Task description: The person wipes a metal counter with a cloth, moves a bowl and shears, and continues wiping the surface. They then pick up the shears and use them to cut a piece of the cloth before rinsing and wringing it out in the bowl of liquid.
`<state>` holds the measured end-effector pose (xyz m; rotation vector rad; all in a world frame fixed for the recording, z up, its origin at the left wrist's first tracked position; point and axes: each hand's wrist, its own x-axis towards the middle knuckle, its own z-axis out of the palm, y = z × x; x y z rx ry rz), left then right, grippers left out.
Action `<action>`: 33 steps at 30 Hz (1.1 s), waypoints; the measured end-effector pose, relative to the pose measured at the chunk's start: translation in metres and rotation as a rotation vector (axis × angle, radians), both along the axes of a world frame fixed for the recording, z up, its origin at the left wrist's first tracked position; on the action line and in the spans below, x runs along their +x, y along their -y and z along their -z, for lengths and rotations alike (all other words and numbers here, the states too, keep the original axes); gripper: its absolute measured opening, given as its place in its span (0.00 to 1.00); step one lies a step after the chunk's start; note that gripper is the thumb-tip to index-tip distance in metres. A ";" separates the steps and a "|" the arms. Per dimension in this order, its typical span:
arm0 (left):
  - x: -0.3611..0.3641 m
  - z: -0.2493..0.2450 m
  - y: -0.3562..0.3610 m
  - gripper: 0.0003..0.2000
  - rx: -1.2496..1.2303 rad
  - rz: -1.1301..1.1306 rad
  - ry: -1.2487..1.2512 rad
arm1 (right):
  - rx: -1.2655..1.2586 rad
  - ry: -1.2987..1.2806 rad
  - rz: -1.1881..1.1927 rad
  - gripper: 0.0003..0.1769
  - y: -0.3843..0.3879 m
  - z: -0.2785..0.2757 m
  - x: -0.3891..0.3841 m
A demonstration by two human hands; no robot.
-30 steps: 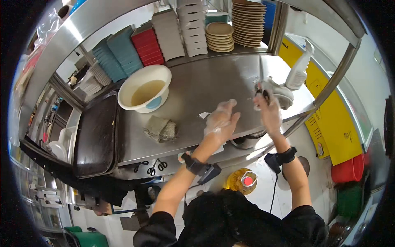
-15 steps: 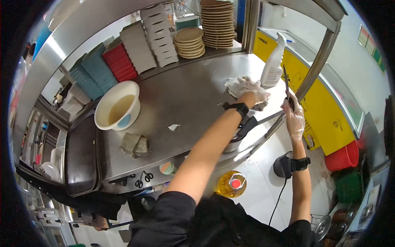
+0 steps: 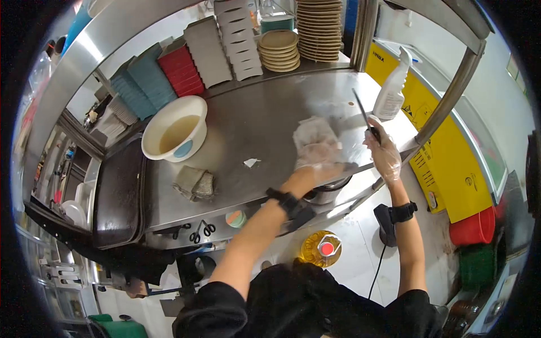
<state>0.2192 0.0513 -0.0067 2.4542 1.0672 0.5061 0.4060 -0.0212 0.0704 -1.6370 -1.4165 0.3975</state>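
My left hand (image 3: 320, 160), in a clear glove, presses on a crumpled white cloth (image 3: 314, 133) on the steel table (image 3: 248, 124); its fingers are blurred. My gloved right hand (image 3: 385, 152) is closed round the dark handle of a knife (image 3: 360, 110), whose narrow blade points up and away over the table's right end. A white spray bottle (image 3: 392, 87) stands just beyond my right hand. Left of the cloth lies a small white scrap (image 3: 251, 163).
A white basin (image 3: 176, 129) of cloudy liquid and a folded grey cloth (image 3: 194, 183) are on the table's left. Stacked plates (image 3: 320, 31) and boxes line the back. A metal post (image 3: 451, 93) rises at right. An oil jug (image 3: 321, 248) stands below.
My left hand and the white cloth have moved left and nearer the table's front edge. My right hand with the knife has shifted left.
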 end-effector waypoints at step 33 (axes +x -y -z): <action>-0.150 -0.019 0.052 0.23 0.423 -0.614 -0.062 | -0.254 0.785 -0.192 0.21 -0.256 0.052 -0.027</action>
